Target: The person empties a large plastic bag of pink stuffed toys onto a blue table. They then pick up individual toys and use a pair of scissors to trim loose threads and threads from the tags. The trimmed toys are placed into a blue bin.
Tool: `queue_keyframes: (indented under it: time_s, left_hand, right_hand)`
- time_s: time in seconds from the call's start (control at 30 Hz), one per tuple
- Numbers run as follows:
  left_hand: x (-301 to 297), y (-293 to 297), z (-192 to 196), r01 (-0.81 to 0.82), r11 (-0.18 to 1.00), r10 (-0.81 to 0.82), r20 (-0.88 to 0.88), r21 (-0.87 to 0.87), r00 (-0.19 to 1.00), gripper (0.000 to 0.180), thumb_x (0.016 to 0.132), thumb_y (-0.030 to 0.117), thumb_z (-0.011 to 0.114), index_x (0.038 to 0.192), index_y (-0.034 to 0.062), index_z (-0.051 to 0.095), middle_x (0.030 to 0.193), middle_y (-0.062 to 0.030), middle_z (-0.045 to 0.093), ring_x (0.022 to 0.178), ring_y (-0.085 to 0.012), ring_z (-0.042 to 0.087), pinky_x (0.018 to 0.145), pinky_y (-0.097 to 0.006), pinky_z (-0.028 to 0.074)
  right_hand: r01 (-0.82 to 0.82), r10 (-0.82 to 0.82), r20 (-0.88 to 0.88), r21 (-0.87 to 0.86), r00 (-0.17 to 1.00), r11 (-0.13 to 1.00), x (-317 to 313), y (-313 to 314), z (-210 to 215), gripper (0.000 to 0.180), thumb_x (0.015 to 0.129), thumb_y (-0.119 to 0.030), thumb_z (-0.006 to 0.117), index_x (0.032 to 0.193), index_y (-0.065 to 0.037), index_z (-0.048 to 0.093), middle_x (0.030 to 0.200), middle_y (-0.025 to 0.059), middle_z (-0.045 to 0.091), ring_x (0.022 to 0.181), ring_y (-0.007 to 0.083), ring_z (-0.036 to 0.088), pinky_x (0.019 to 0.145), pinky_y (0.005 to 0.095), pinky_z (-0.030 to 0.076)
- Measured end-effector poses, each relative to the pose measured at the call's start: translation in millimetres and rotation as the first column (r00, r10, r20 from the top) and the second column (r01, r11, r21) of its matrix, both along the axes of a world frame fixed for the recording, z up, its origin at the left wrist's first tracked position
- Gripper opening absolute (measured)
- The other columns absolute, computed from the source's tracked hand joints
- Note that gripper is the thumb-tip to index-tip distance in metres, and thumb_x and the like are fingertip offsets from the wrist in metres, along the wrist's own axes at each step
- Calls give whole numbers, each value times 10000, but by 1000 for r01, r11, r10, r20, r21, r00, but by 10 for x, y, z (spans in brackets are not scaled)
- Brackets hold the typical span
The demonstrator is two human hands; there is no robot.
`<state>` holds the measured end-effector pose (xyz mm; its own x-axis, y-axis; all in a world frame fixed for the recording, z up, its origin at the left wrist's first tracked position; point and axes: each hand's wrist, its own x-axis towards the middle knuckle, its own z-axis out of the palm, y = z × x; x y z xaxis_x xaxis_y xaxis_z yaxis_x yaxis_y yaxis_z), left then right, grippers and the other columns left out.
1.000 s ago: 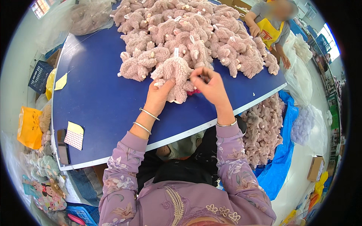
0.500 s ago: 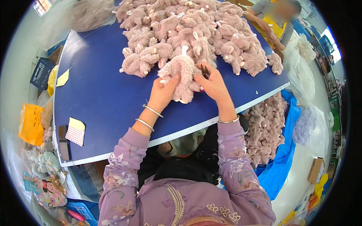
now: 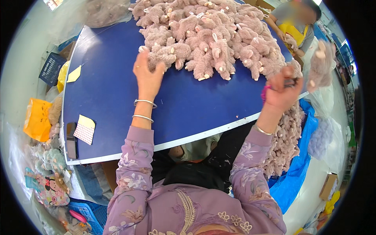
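Note:
My left hand [image 3: 148, 76] reaches to the left end of a heap of pinkish plush toys [image 3: 219, 29]. Its thumb and fingers are spread at the edge of one plush toy [image 3: 160, 56], touching or nearly touching it. At the table's right edge my right hand [image 3: 284, 90] is curled and smeared by motion. In it are small snips [image 3: 290, 82] with dark blades, and something magenta shows beside the palm. Just right of that hand, a blurred plush toy [image 3: 321, 64] is in the air, apart from the fingers.
The blue table [image 3: 196, 113] has a white edge. A sticker sheet [image 3: 84, 131] and a dark phone-like object [image 3: 71, 141] lie at its left. More plush toys [image 3: 284, 145] fill a blue sheet [image 3: 293, 172] below right. A co-worker [image 3: 293, 27] holds a plush at the far right.
The plush toy that both hands held has left them; a blurred one is now airborne at the right. My right hand swung right with the snips; my left moved left to the heap.

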<state>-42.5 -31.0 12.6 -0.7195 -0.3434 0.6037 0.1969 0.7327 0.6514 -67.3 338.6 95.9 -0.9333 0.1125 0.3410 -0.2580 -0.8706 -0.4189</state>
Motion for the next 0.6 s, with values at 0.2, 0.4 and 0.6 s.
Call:
queue_keyframes:
  time_s: [0.2,0.4,0.6]
  left_hand:
    - [96,187,47,-71,991,107,368,-111,924,571,698,243,760,1212,87,568,1264,-184,535,1263,-339,415,985,-428,408]
    - [183,195,70,190,712,-378,140,676,915,295,821,103,627,1077,-42,601,964,-54,641,820,-114,615,730,-256,488]
    - [253,499,30,350,300,-674,-62,887,736,234,868,140,541,978,-37,647,850,-9,638,708,-73,572,626,-237,451]
  right_hand:
    - [-124,19,229,452,973,884,-32,-793,-300,175,931,-195,558,924,-27,604,695,29,566,434,57,338,403,220,269]
    - [-258,120,228,845,966,468,31,-1118,-488,193,918,-234,609,910,-41,605,722,-2,615,493,11,404,437,184,310]
    - [-272,233,185,857,955,437,77,-1191,-541,395,883,-233,675,1151,38,571,946,13,597,836,75,532,745,222,447]
